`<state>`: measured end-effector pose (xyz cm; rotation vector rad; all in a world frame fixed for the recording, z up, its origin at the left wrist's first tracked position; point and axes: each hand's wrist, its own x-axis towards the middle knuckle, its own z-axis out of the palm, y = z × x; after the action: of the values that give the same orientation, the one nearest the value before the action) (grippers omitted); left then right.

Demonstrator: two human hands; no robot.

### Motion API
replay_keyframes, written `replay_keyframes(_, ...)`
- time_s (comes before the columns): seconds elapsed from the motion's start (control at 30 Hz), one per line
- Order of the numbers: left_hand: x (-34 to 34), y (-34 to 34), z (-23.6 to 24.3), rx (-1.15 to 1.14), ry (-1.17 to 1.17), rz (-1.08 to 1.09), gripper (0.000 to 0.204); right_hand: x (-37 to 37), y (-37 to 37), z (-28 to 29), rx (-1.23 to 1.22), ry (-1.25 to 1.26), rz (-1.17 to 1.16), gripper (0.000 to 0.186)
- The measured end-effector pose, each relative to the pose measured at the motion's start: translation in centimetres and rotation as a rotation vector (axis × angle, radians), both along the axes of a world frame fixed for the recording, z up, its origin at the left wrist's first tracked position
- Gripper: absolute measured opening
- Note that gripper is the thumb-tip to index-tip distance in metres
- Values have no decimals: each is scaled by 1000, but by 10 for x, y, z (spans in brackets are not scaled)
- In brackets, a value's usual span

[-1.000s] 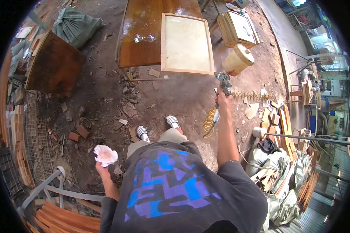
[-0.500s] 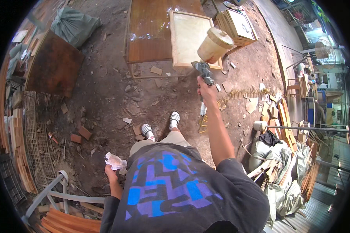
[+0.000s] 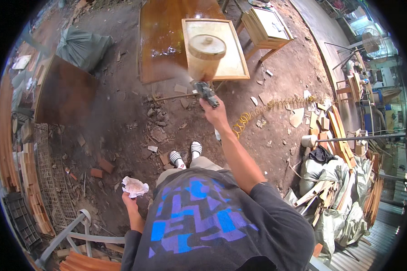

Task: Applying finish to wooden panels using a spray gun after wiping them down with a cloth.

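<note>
My right hand [image 3: 216, 113] is closed around the grip of a spray gun [image 3: 206, 94] and stretched out ahead of me. A whitish lidded paint cup [image 3: 203, 63] sits on top of the gun. Pale mist drifts from the nozzle toward the left. Beyond the gun lies a light panel in a wooden frame [image 3: 234, 49], partly hidden by the cup. It rests over a glossy brown wooden board [image 3: 163, 34]. Low on the left, my left hand [image 3: 131, 203] is closed on a crumpled whitish wad [image 3: 134, 186]; whether it is cloth or paper I cannot tell.
A yellow coiled air hose [image 3: 253, 114] runs right across the dirt floor. Several stacked frames [image 3: 264, 27] stand at the far right. A dark board [image 3: 63, 92] and a grey sack [image 3: 81, 47] are at the left. Timber, sacks [image 3: 332, 226] and rubble line both sides.
My right hand has swung left with the spray gun and cup, now in front of the framed panel. Mist shows more plainly at the nozzle. My left hand still holds the wad.
</note>
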<state>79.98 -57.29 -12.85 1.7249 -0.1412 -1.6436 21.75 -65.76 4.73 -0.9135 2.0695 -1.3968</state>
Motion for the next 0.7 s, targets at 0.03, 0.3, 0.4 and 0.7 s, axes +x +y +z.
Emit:
replay_keyframes(0.03, -4, 0, 5, -10, -4, -4, 53, -13, 6, -3, 4, -31, -54, 28)
replay_keyframes(0.3, -36, -12, 50, -129, 58, 218, 54, -207, 94, 7, 83, 286, -431, 28)
replay_keyframes(0.4, -56, -43, 64, -215, 107, 174, 55, -244, 123, 6, 61, 294, -456, 29)
replay_keyframes(0.7, -125, -218, 66, -299, 195, -56, 41, -108, 45, 53, 66, -487, -413, 21)
